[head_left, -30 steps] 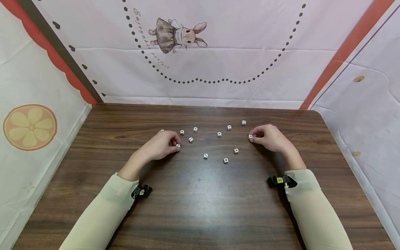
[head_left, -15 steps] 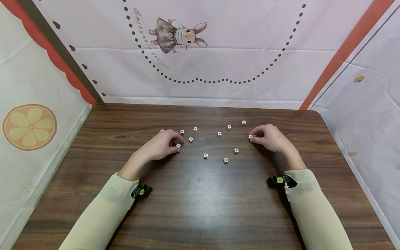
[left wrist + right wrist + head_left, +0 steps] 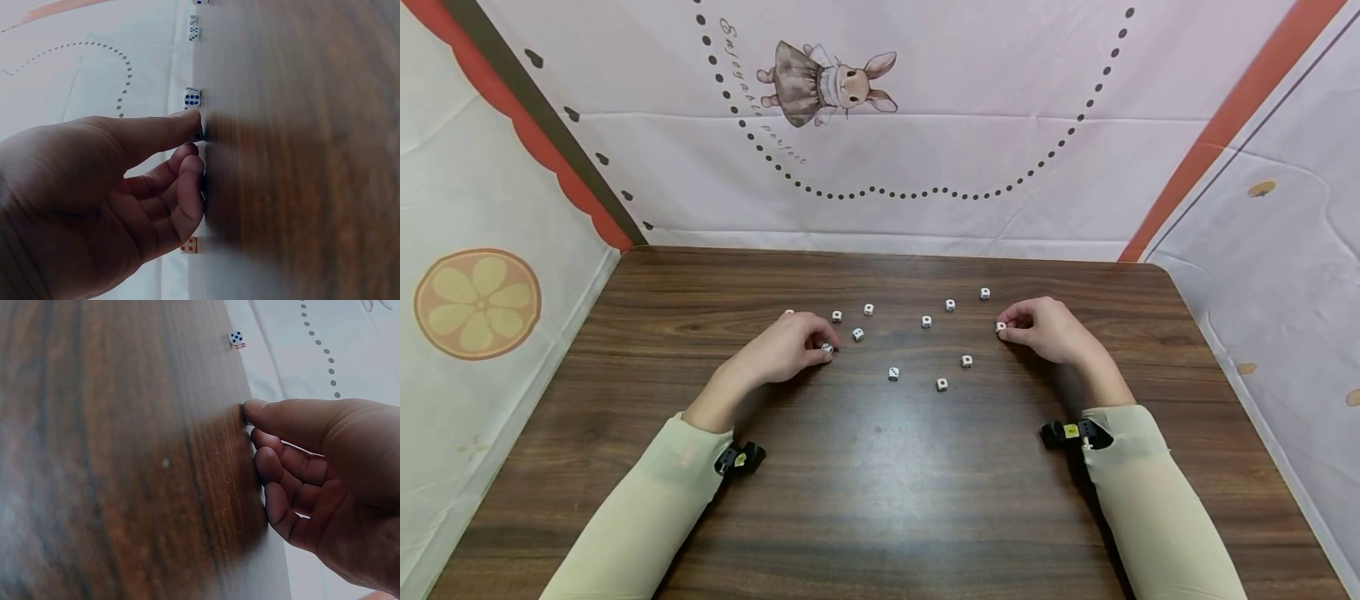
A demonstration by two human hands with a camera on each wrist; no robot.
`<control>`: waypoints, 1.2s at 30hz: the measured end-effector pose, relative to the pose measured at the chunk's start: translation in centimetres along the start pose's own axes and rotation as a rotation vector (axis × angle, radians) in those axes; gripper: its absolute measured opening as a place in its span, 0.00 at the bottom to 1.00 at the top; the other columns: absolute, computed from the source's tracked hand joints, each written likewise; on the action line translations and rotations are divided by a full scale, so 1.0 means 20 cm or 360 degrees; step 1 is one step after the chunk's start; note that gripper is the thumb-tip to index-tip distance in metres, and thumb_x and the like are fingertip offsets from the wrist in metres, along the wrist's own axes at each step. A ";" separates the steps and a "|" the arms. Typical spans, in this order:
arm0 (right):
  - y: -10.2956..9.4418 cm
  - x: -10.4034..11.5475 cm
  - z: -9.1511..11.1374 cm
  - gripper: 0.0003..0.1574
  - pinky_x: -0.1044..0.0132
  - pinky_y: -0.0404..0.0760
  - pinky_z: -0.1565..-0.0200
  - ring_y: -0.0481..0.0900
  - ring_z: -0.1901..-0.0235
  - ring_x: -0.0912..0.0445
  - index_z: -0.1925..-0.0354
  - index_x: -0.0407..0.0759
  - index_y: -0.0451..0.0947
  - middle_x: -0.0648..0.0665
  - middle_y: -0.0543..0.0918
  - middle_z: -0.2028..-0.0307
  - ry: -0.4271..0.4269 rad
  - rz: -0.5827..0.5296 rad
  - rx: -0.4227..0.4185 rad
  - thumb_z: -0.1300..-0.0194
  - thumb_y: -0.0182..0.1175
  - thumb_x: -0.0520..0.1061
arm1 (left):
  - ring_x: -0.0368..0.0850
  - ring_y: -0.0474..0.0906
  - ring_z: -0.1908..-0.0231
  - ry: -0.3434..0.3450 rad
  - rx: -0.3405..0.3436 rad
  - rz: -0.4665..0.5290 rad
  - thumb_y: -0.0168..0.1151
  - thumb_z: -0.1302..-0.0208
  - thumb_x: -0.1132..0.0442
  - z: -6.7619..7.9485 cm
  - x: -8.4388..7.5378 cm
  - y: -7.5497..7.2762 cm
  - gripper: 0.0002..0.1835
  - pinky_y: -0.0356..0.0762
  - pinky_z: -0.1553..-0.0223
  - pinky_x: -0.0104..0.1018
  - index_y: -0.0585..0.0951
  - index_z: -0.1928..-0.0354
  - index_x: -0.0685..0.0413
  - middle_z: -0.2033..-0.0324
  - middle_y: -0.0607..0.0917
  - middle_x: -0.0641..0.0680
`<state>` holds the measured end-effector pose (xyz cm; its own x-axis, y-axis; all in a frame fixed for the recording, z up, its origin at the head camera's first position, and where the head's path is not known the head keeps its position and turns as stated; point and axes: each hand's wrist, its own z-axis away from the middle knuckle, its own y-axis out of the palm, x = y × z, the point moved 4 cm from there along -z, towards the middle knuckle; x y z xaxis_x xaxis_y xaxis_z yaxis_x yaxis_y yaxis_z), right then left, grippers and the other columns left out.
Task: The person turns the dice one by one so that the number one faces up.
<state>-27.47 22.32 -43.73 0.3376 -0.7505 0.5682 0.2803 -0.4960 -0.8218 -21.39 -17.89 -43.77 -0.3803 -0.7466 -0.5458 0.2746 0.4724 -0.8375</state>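
Observation:
In the head view my left hand [image 3: 784, 346] lies low over the left part of the table, thumb and forefinger around a small white die [image 3: 827, 348] with dark pips. The left wrist view shows the thumb hiding most of that die, and the other fingers curled beside it. On the right, my right hand [image 3: 1041, 329] pinches another white die [image 3: 1001, 327] by its sides, close to the tabletop. Its thumb covers that die in the right wrist view. Nearest the left fingers are two dice, one [image 3: 858, 334] to the right and one [image 3: 837, 317] behind.
Between the hands, several more dice are scattered, among them one [image 3: 893, 374] and another [image 3: 942, 384] in front. Partly behind the left hand sits a die [image 3: 789, 312]. The wooden table [image 3: 880, 500] ends at a printed cloth [image 3: 925, 150] at the back.
My left forefinger has reached slightly further right around its die, and that die has turned a little. The right hand and the other dice stay put.

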 end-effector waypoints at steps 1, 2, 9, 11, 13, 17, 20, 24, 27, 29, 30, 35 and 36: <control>0.00 0.00 0.00 0.06 0.58 0.76 0.59 0.80 0.64 0.52 0.56 0.40 0.89 0.47 0.86 0.66 -0.0002 0.0001 0.0000 0.28 0.69 0.42 | 0.42 0.78 0.64 -0.0006 -0.0002 0.0006 0.74 0.32 0.66 0.00 0.00 0.00 0.05 0.73 0.53 0.44 0.89 0.56 0.50 0.69 0.84 0.45; 0.00 0.00 0.00 0.06 0.58 0.76 0.59 0.80 0.64 0.52 0.56 0.40 0.89 0.47 0.86 0.66 -0.0002 0.0003 -0.0001 0.28 0.69 0.42 | 0.41 0.78 0.64 -0.0013 -0.0007 0.0013 0.73 0.32 0.66 0.00 0.00 0.00 0.05 0.73 0.53 0.44 0.89 0.56 0.50 0.69 0.84 0.45; 0.00 0.00 0.00 0.07 0.56 0.76 0.58 0.80 0.63 0.52 0.55 0.40 0.89 0.48 0.86 0.65 0.0001 0.0009 0.0003 0.28 0.69 0.42 | 0.41 0.79 0.65 -0.0025 -0.0049 0.0043 0.73 0.32 0.66 0.01 0.01 -0.01 0.04 0.75 0.56 0.42 0.88 0.58 0.51 0.70 0.84 0.44; 0.00 0.00 0.00 0.06 0.56 0.76 0.58 0.80 0.63 0.52 0.55 0.40 0.89 0.48 0.86 0.66 0.0004 0.0009 0.0002 0.28 0.69 0.42 | 0.41 0.79 0.65 -0.0016 -0.0063 0.0052 0.73 0.32 0.66 0.01 0.01 -0.01 0.04 0.76 0.56 0.42 0.87 0.59 0.51 0.70 0.85 0.44; 0.00 0.00 0.00 0.07 0.56 0.76 0.58 0.80 0.63 0.52 0.55 0.40 0.89 0.48 0.86 0.66 -0.0003 0.0008 0.0003 0.28 0.69 0.41 | 0.41 0.80 0.65 0.0003 -0.0075 0.0053 0.73 0.32 0.67 0.01 0.01 -0.01 0.04 0.77 0.56 0.42 0.87 0.59 0.51 0.69 0.85 0.45; 0.00 0.00 0.00 0.06 0.56 0.76 0.58 0.80 0.63 0.52 0.56 0.40 0.89 0.48 0.86 0.66 -0.0004 0.0003 -0.0001 0.28 0.69 0.41 | 0.42 0.79 0.64 0.0035 -0.0084 0.0048 0.74 0.33 0.68 0.01 0.01 -0.02 0.05 0.76 0.56 0.42 0.87 0.60 0.52 0.69 0.84 0.46; 0.00 0.00 0.00 0.06 0.56 0.76 0.58 0.79 0.63 0.52 0.56 0.40 0.88 0.48 0.86 0.66 -0.0004 0.0004 -0.0001 0.28 0.69 0.41 | 0.42 0.79 0.65 0.0020 -0.0073 0.0061 0.73 0.33 0.67 0.01 0.01 -0.02 0.04 0.76 0.57 0.42 0.86 0.60 0.53 0.70 0.84 0.45; 0.00 0.00 0.01 0.06 0.56 0.76 0.58 0.79 0.63 0.52 0.56 0.40 0.88 0.48 0.86 0.66 -0.0008 0.0001 0.0005 0.28 0.69 0.41 | 0.41 0.80 0.66 -0.0017 -0.0054 0.0077 0.72 0.32 0.67 0.01 0.02 -0.01 0.03 0.76 0.58 0.42 0.85 0.60 0.54 0.71 0.84 0.45; 0.00 0.00 0.01 0.06 0.56 0.76 0.58 0.79 0.63 0.52 0.56 0.40 0.88 0.48 0.86 0.66 -0.0008 -0.0004 0.0004 0.28 0.69 0.41 | 0.41 0.80 0.66 -0.0027 -0.0047 0.0074 0.72 0.32 0.68 0.01 0.02 -0.01 0.04 0.77 0.58 0.41 0.85 0.60 0.54 0.70 0.84 0.46; 0.00 0.00 0.01 0.06 0.56 0.76 0.58 0.79 0.63 0.52 0.55 0.40 0.88 0.48 0.86 0.66 -0.0008 -0.0005 0.0002 0.28 0.69 0.41 | 0.41 0.80 0.66 -0.0027 -0.0044 0.0074 0.72 0.32 0.68 0.02 0.02 -0.01 0.04 0.77 0.58 0.41 0.85 0.60 0.55 0.70 0.84 0.46; 0.00 0.00 0.01 0.06 0.56 0.76 0.58 0.79 0.63 0.52 0.55 0.40 0.88 0.48 0.86 0.66 -0.0009 -0.0005 0.0001 0.28 0.69 0.41 | 0.41 0.80 0.66 -0.0027 -0.0043 0.0072 0.72 0.32 0.68 0.02 0.02 -0.02 0.04 0.77 0.58 0.41 0.85 0.60 0.55 0.70 0.84 0.46; 0.00 0.00 0.01 0.06 0.57 0.76 0.58 0.79 0.63 0.52 0.55 0.40 0.89 0.48 0.86 0.66 -0.0016 -0.0001 0.0004 0.28 0.69 0.41 | 0.41 0.79 0.66 -0.0019 -0.0033 0.0059 0.72 0.32 0.68 0.02 0.03 -0.02 0.03 0.76 0.57 0.42 0.85 0.60 0.55 0.70 0.84 0.47; 0.00 0.00 0.01 0.06 0.57 0.76 0.58 0.79 0.63 0.52 0.55 0.40 0.89 0.49 0.86 0.66 -0.0017 0.0000 0.0006 0.28 0.69 0.41 | 0.41 0.79 0.66 -0.0022 -0.0031 0.0055 0.72 0.32 0.68 0.02 0.03 -0.02 0.04 0.76 0.57 0.42 0.85 0.60 0.55 0.70 0.84 0.46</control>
<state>-27.30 22.39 -43.76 0.3470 -0.7458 0.5686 0.2836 -0.4944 -0.8216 -21.38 -18.63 -43.75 -0.3586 -0.7359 -0.5743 0.2699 0.5072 -0.8185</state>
